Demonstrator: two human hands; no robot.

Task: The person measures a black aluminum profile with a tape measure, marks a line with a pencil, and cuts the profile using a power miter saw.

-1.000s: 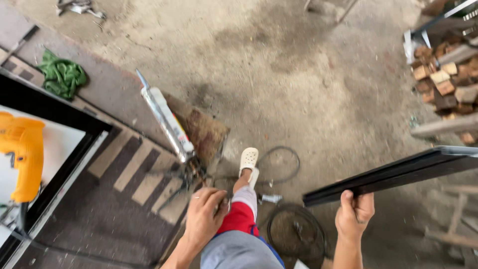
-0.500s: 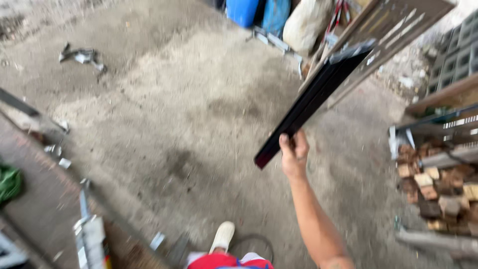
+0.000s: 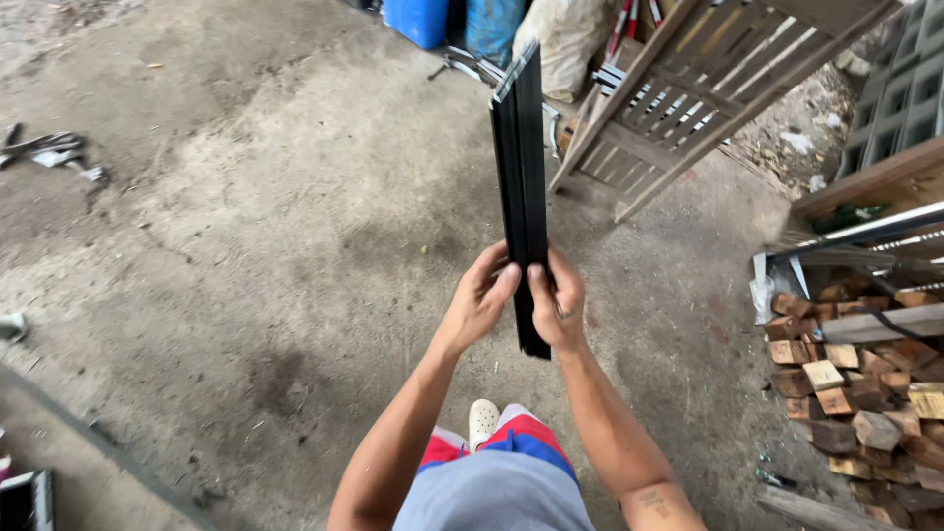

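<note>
1. here, both hands grip a long black metal strip [image 3: 521, 187] near its lower end: left hand [image 3: 479, 300] and right hand [image 3: 557, 305] fingers closed round it, upright over the concrete floor [image 3: 246, 246].
2. top-heavy; it may tip toward the wooden frame [image 3: 688, 88].
3. a slip could drop it on the foot [image 3: 482, 421].

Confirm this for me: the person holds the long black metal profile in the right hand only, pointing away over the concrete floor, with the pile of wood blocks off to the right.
Not quite. The head view shows both hands on the black metal profile: the left hand and the right hand grip its near end. The rest holds: it points away over the concrete floor, and the wood blocks lie to the right.
</note>
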